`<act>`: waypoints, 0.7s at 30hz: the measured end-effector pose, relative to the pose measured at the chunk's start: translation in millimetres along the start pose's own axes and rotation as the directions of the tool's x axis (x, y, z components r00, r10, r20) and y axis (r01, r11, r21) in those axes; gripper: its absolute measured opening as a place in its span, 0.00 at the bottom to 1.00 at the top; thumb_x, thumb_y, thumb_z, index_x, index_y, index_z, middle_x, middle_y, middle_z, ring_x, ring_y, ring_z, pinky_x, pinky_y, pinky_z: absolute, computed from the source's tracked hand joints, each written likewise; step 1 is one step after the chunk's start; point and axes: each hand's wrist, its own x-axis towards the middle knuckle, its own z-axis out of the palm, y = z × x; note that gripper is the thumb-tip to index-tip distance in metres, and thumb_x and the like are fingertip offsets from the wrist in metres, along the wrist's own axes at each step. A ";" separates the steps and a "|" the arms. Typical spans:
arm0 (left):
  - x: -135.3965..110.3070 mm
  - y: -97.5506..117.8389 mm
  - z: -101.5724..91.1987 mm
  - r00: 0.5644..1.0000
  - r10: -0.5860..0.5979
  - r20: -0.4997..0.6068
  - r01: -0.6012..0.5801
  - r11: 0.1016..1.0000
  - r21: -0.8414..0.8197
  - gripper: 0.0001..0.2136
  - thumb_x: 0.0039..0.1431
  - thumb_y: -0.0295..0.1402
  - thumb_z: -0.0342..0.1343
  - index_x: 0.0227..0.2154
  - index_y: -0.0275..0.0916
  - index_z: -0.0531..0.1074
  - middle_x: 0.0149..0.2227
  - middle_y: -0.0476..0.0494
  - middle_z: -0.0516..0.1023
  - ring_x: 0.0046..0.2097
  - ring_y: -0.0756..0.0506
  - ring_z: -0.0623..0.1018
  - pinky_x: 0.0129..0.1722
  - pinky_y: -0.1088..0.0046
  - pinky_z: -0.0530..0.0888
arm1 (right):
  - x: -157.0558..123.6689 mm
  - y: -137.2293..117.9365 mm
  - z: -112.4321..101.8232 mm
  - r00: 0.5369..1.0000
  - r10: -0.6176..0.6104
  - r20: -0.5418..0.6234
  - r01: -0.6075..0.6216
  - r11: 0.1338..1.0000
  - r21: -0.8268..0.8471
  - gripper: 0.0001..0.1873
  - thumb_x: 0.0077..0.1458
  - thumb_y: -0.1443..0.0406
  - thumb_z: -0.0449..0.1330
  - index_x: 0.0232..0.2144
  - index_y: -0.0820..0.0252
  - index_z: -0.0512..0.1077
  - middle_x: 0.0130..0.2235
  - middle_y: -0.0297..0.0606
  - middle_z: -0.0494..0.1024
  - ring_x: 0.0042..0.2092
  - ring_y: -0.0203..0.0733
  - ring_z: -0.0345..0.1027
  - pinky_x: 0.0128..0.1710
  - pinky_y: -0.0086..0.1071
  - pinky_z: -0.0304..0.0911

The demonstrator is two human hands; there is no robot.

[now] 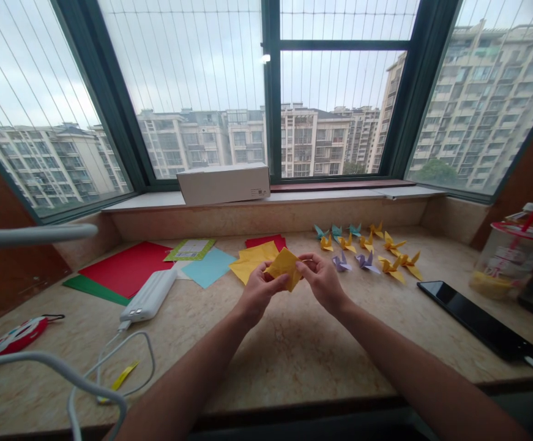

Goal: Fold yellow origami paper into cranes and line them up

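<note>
Between my two hands is a small folded piece of yellow origami paper [285, 264], held up above the stone ledge with one corner pointing upward. My left hand [262, 288] pinches its left and lower side, thumb in front. At its right edge, my right hand [320, 278] grips it between thumb and fingers. Behind my left hand lie yellow paper sheets [252, 257], with red paper [266, 239] just beyond them. To the right of my hands stand several folded paper cranes: yellow cranes [366, 243], teal cranes [336, 233] and purple cranes [341, 262].
Left on the ledge [229, 361] lie red sheets [128, 266], a light blue sheet [208, 267], a white power bank [150, 295] with a cable, and a red-and-white object [21, 335]. Rightward are a black phone [477, 318] and a plastic cup [507, 260]. A white box [224, 185] stands by the window.
</note>
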 end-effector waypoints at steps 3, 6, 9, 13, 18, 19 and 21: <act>3.8 -0.1 -1.9 0.994 0.083 -0.072 -0.086 0.995 -0.041 0.21 0.44 0.32 0.70 0.40 0.33 0.69 0.37 0.40 0.80 0.38 0.46 0.79 0.40 0.71 0.73 | -3.2 -1.2 1.2 0.999 -0.007 0.053 0.006 1.000 0.011 0.17 0.52 0.58 0.64 0.38 0.57 0.63 0.26 0.33 0.79 0.28 0.39 0.74 0.28 0.30 0.66; 5.7 1.4 -3.2 0.980 0.154 -0.127 -0.163 0.985 -0.061 0.19 0.47 0.35 0.68 0.40 0.34 0.71 0.39 0.41 0.80 0.39 0.46 0.79 0.41 0.71 0.73 | -8.3 -0.8 4.0 0.992 -0.036 0.119 0.037 0.999 -0.005 0.17 0.54 0.58 0.63 0.40 0.54 0.60 0.27 0.32 0.79 0.29 0.41 0.75 0.30 0.32 0.67; 4.1 1.5 -1.8 0.991 0.123 -0.052 -0.124 0.992 -0.020 0.17 0.51 0.40 0.65 0.39 0.33 0.72 0.37 0.40 0.80 0.35 0.47 0.79 0.36 0.73 0.73 | -11.6 0.0 6.5 0.990 -0.093 0.110 0.100 0.993 -0.056 0.12 0.56 0.58 0.61 0.37 0.55 0.62 0.30 0.34 0.80 0.31 0.42 0.76 0.32 0.34 0.69; 1.7 1.1 0.7 0.995 0.096 -0.017 -0.095 0.993 0.065 0.17 0.52 0.43 0.63 0.34 0.33 0.71 0.27 0.44 0.78 0.26 0.50 0.76 0.30 0.73 0.72 | -10.5 -0.7 5.4 0.988 -0.128 0.082 0.137 0.984 -0.114 0.09 0.57 0.58 0.59 0.36 0.56 0.64 0.31 0.37 0.80 0.32 0.44 0.77 0.32 0.35 0.69; 2.8 7.3 -2.9 0.978 0.183 -0.105 -0.167 0.976 0.143 0.17 0.51 0.44 0.64 0.30 0.34 0.70 0.23 0.48 0.75 0.23 0.52 0.73 0.26 0.76 0.70 | -7.5 -4.0 -3.9 0.961 -0.197 0.195 0.259 0.887 -0.381 0.11 0.60 0.65 0.53 0.43 0.57 0.71 0.35 0.39 0.79 0.37 0.43 0.75 0.36 0.36 0.68; 3.1 8.6 -4.2 0.977 0.183 -0.108 -0.165 0.974 0.158 0.16 0.51 0.44 0.63 0.30 0.34 0.70 0.23 0.48 0.75 0.22 0.52 0.73 0.24 0.77 0.69 | -7.1 -5.0 -6.2 0.947 -0.230 0.225 0.307 0.856 -0.417 0.13 0.60 0.67 0.51 0.45 0.56 0.72 0.37 0.39 0.79 0.38 0.43 0.74 0.37 0.37 0.68; 3.5 10.1 -6.4 0.979 0.180 -0.101 -0.159 0.969 0.190 0.16 0.52 0.44 0.63 0.30 0.34 0.71 0.22 0.48 0.75 0.21 0.53 0.71 0.22 0.78 0.67 | -6.0 -6.8 -10.0 0.912 -0.284 0.294 0.393 0.811 -0.434 0.17 0.59 0.69 0.51 0.48 0.54 0.73 0.43 0.40 0.77 0.42 0.42 0.72 0.40 0.37 0.68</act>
